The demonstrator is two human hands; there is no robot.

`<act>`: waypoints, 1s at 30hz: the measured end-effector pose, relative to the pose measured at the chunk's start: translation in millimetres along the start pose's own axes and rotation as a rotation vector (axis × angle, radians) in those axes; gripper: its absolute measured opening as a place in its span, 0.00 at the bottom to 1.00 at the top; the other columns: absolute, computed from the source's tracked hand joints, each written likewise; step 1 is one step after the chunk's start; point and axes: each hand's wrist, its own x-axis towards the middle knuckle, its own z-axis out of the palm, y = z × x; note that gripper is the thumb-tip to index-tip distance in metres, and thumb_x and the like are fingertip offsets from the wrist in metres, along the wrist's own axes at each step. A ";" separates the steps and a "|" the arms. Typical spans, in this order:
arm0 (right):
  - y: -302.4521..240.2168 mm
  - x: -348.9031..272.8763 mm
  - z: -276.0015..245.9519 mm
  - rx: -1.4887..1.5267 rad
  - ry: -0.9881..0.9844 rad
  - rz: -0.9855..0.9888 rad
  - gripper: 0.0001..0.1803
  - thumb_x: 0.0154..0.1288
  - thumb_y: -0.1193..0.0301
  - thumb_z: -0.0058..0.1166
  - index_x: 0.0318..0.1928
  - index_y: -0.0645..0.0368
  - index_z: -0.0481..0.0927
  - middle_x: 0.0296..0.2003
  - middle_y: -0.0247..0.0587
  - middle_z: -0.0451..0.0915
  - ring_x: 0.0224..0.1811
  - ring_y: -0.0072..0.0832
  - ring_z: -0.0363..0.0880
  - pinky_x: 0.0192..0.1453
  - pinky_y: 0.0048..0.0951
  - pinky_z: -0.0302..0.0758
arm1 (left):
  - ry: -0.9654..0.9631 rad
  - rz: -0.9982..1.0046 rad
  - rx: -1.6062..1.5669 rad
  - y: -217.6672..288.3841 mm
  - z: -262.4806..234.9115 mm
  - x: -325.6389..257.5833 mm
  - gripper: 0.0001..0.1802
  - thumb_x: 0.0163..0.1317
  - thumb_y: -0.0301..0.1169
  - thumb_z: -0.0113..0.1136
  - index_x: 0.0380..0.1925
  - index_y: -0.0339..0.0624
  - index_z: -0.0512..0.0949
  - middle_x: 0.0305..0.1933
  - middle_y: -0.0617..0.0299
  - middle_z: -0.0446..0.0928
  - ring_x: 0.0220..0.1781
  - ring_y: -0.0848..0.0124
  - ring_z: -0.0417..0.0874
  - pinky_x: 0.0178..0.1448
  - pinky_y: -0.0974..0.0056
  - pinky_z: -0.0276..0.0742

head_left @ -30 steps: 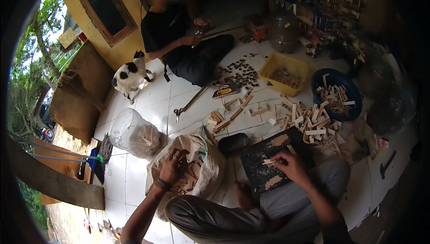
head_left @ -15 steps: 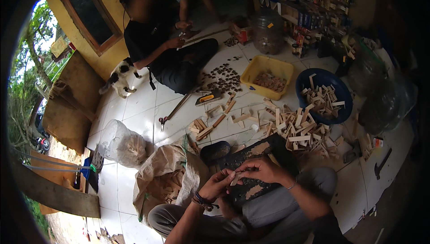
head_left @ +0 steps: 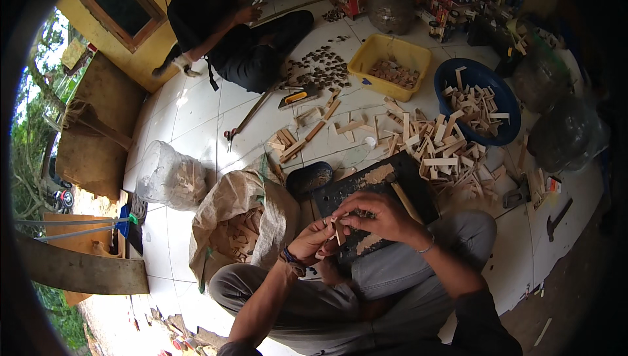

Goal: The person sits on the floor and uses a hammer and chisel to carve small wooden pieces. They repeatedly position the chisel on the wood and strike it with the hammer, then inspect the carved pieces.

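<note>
Above my lap, my left hand (head_left: 311,241) is closed around a small flat wooden piece (head_left: 339,232). The fingers of my right hand (head_left: 381,217) pinch the same piece from its upper side. Just beyond and partly under my hands lies a black board (head_left: 428,205) strewn with wood dust. A tool with a wooden handle (head_left: 407,200) rests on that board. Left of it sit a small dark tray (head_left: 307,179) and an open woven sack (head_left: 277,204) with wooden offcuts inside.
Loose wooden pieces (head_left: 445,160) lie heaped beside a blue basin (head_left: 512,120) holding more. Behind stands a yellow tub (head_left: 392,45). Scissors (head_left: 229,136), a yellow-handled tool (head_left: 297,96) and a hammer (head_left: 557,220) lie on the tiles. Another person (head_left: 229,49) sits at the far left.
My view has tilted down, so the surroundings sit higher. The wooden piece has turned more upright between my fingers. The cat by the other person is now mostly hidden.
</note>
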 end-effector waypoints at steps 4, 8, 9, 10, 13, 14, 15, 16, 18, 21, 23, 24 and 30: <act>-8.7 -2.8 -0.3 -0.062 0.020 0.021 0.24 0.67 0.66 0.69 0.62 0.54 0.82 0.53 0.41 0.83 0.53 0.37 0.85 0.56 0.35 0.81 | 0.123 0.039 -0.085 0.1 1.2 1.8 0.13 0.80 0.39 0.57 0.49 0.41 0.80 0.26 0.73 0.70 0.21 0.86 0.63 0.22 0.76 0.55; -8.8 -6.1 10.5 -0.250 0.095 0.001 0.36 0.61 0.60 0.74 0.68 0.51 0.77 0.57 0.43 0.81 0.57 0.41 0.83 0.59 0.39 0.80 | 0.403 0.125 -0.009 -7.8 11.7 4.3 0.11 0.80 0.38 0.57 0.47 0.42 0.81 0.26 0.75 0.70 0.23 0.86 0.63 0.25 0.77 0.56; -5.7 -5.5 11.2 -0.253 0.122 -0.039 0.36 0.59 0.60 0.75 0.67 0.51 0.77 0.57 0.43 0.80 0.57 0.42 0.83 0.60 0.39 0.80 | 0.376 0.150 -0.004 -6.9 11.7 6.3 0.11 0.80 0.38 0.58 0.47 0.42 0.81 0.26 0.75 0.70 0.23 0.86 0.63 0.26 0.77 0.57; -2.2 -5.2 12.5 -0.259 0.133 -0.075 0.36 0.58 0.59 0.75 0.67 0.51 0.78 0.58 0.43 0.80 0.58 0.42 0.82 0.61 0.40 0.80 | 0.352 0.174 -0.001 -6.7 11.6 8.1 0.11 0.80 0.38 0.58 0.47 0.42 0.81 0.26 0.76 0.71 0.24 0.86 0.64 0.27 0.77 0.58; 10.5 -4.9 15.1 -0.296 0.098 -0.124 0.36 0.57 0.59 0.76 0.65 0.52 0.78 0.59 0.42 0.80 0.60 0.42 0.81 0.64 0.42 0.79 | 0.341 0.187 0.000 -9.3 10.5 9.7 0.11 0.79 0.38 0.59 0.48 0.42 0.81 0.27 0.76 0.71 0.25 0.86 0.65 0.30 0.77 0.61; 14.5 -5.1 15.1 -0.309 0.091 -0.146 0.36 0.57 0.59 0.76 0.65 0.53 0.78 0.60 0.41 0.80 0.61 0.42 0.81 0.64 0.42 0.78 | 0.346 0.183 0.001 -9.8 10.0 10.6 0.11 0.79 0.38 0.59 0.49 0.42 0.82 0.27 0.76 0.71 0.25 0.86 0.65 0.31 0.77 0.62; 17.3 -6.9 15.5 -0.316 0.088 -0.127 0.35 0.58 0.60 0.75 0.65 0.53 0.78 0.61 0.41 0.79 0.62 0.42 0.81 0.65 0.42 0.78 | 0.389 0.224 0.068 -11.6 10.5 12.8 0.12 0.80 0.39 0.58 0.49 0.42 0.81 0.27 0.75 0.72 0.25 0.85 0.66 0.30 0.76 0.63; 19.6 -8.5 16.2 -0.317 0.098 -0.122 0.34 0.59 0.61 0.75 0.65 0.53 0.78 0.63 0.40 0.79 0.63 0.42 0.80 0.65 0.42 0.78 | 0.433 0.265 0.133 -13.5 11.7 15.0 0.13 0.80 0.39 0.57 0.50 0.43 0.81 0.27 0.74 0.72 0.25 0.85 0.66 0.30 0.75 0.63; 23.1 -11.9 18.1 -0.340 0.104 -0.107 0.33 0.60 0.62 0.74 0.65 0.54 0.78 0.65 0.40 0.78 0.64 0.42 0.80 0.66 0.42 0.77 | 0.519 0.323 0.248 -15.2 14.8 17.9 0.14 0.80 0.41 0.56 0.52 0.43 0.81 0.27 0.74 0.73 0.25 0.85 0.67 0.30 0.75 0.63; 27.3 -13.9 22.4 -0.405 0.117 -0.094 0.33 0.62 0.62 0.71 0.66 0.54 0.77 0.67 0.39 0.77 0.65 0.42 0.80 0.65 0.41 0.77 | 0.608 0.323 0.373 -10.8 18.4 17.8 0.17 0.80 0.42 0.58 0.55 0.42 0.82 0.28 0.74 0.75 0.26 0.86 0.69 0.31 0.76 0.64; 29.6 -13.4 24.0 -0.457 0.154 -0.099 0.32 0.64 0.61 0.69 0.67 0.54 0.76 0.67 0.40 0.77 0.65 0.42 0.79 0.64 0.41 0.77 | 0.655 0.244 0.409 -4.2 18.0 14.1 0.19 0.80 0.43 0.58 0.58 0.41 0.81 0.29 0.73 0.78 0.26 0.86 0.70 0.31 0.77 0.64; 30.2 -13.2 24.2 -0.458 0.147 -0.103 0.32 0.64 0.61 0.69 0.67 0.55 0.76 0.67 0.40 0.77 0.64 0.41 0.80 0.64 0.40 0.78 | 0.612 0.238 0.424 -3.0 18.0 13.1 0.19 0.79 0.43 0.59 0.59 0.41 0.81 0.31 0.73 0.79 0.27 0.86 0.71 0.31 0.77 0.65; 26.5 -15.2 19.1 -0.536 0.085 -0.080 0.33 0.64 0.63 0.67 0.69 0.55 0.75 0.64 0.39 0.78 0.56 0.38 0.82 0.59 0.38 0.79 | 0.528 0.229 0.389 -7.7 13.3 14.0 0.21 0.77 0.41 0.63 0.60 0.39 0.80 0.41 0.70 0.84 0.28 0.86 0.74 0.32 0.78 0.67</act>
